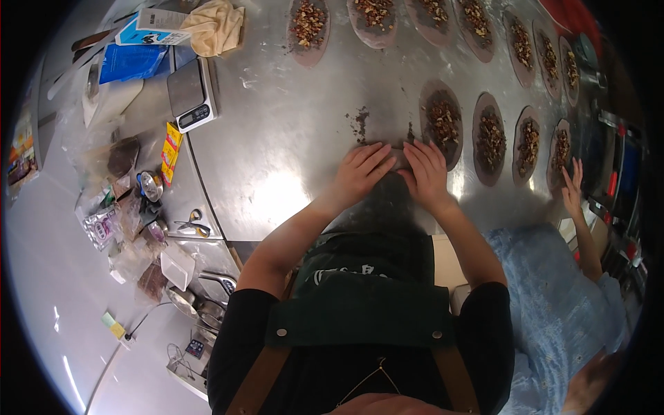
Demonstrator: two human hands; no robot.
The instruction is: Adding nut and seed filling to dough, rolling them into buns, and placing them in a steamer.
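My left hand [365, 169] and my right hand [427, 171] are side by side at the near edge of the steel table. Their fingers bend over a brownish dough roll [398, 160], with the thumbs on the near side. Only the roll's middle shows between the hands; its ends are hidden beneath them. Dark crumbs [359, 126] lie just beyond my left fingers. Close to my right hand is a flat oval of dough [430, 93] topped with chopped nuts and dark bits. Further topped ovals, such as one dough oval [484, 104], line up to its right.
Several topped ovals [319, 55] run along the far side. On the left stand a digital scale [188, 93], a cloth [213, 28], a yellow packet [171, 153], scissors [194, 225] and bags. At right, a co-worker in blue [546, 290] reaches a hand [573, 188] beside the last oval.
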